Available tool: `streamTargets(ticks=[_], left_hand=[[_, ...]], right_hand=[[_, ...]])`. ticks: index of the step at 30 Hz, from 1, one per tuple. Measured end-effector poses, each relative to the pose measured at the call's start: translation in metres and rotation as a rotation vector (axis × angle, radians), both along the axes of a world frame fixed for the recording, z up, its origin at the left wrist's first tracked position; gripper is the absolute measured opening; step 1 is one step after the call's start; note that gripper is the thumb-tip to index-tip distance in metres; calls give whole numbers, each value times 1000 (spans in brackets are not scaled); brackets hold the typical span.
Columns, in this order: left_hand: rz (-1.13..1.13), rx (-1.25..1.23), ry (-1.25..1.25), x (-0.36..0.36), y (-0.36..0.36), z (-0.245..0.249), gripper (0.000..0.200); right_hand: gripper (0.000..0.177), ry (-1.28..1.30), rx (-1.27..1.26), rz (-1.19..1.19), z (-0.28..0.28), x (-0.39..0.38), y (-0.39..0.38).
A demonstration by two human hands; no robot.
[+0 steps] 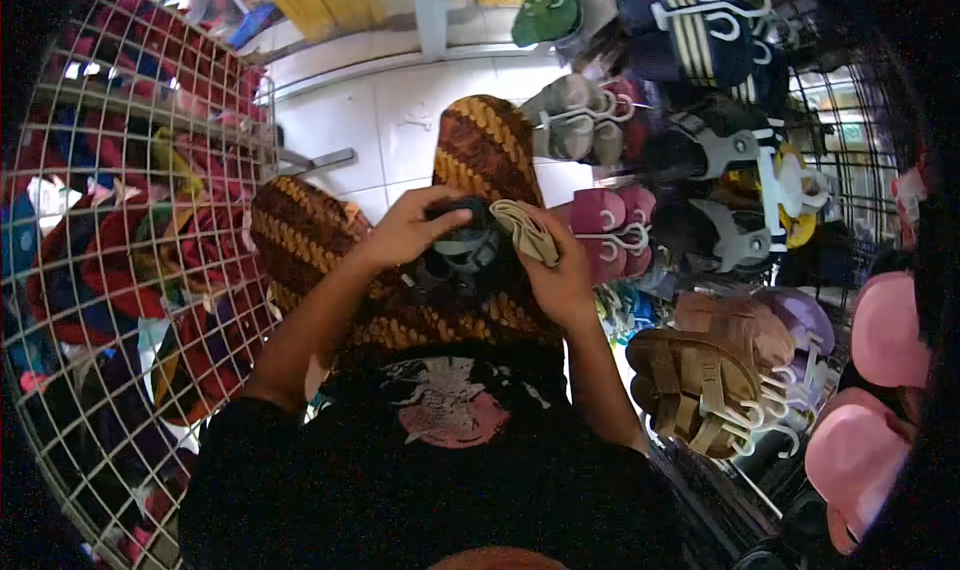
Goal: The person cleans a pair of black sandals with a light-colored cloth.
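A dark strapped sandal (465, 255) rests over my lap, between my two hands. Its top end is gripped by my left hand (410, 228), thumb laid across it and fingers curled round the far side. My right hand (560, 275) is closed on a folded beige cloth (527, 232), held up close to the sandal's right side. Under both hands is the brown patterned cloth (480, 160) covering my legs.
At the left stands a wire grid (150, 220) with colourful goods behind it. Sandals on white hangers line the right: pink sandals (605, 235), brown sandals (690, 380) and green footwear (547, 10). White floor tiles (345, 120) show ahead of my knees.
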State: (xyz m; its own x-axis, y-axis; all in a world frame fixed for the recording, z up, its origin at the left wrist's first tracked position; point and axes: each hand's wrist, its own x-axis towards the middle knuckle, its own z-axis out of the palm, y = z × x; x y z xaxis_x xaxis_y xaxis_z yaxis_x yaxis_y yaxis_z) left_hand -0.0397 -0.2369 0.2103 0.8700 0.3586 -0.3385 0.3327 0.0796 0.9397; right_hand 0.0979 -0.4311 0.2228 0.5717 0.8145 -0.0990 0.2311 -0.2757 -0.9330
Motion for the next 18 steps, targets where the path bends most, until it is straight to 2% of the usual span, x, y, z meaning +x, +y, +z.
streamTargets(ticks=[3,6,8,11,14,18], left_hand=[[192,-262,-155,2,6,-11,25],[263,-390,-253,18,26,-1,23],[291,-551,-282,25,31,7,22],[125,-536,-283,25,34,9,25],[78,-489,-252,25,24,8,24],[22,-447,-219,14,21,10,25]], right_hand=[[39,117,-137,-140,10,1,-2],[36,182,46,-105,17,1,7],[33,96,56,-105,27,6,11],[33,104,-3,-121,56,8,15],[36,-23,110,69,91,4,14],[32,217,-50,-83,98,-6,18]])
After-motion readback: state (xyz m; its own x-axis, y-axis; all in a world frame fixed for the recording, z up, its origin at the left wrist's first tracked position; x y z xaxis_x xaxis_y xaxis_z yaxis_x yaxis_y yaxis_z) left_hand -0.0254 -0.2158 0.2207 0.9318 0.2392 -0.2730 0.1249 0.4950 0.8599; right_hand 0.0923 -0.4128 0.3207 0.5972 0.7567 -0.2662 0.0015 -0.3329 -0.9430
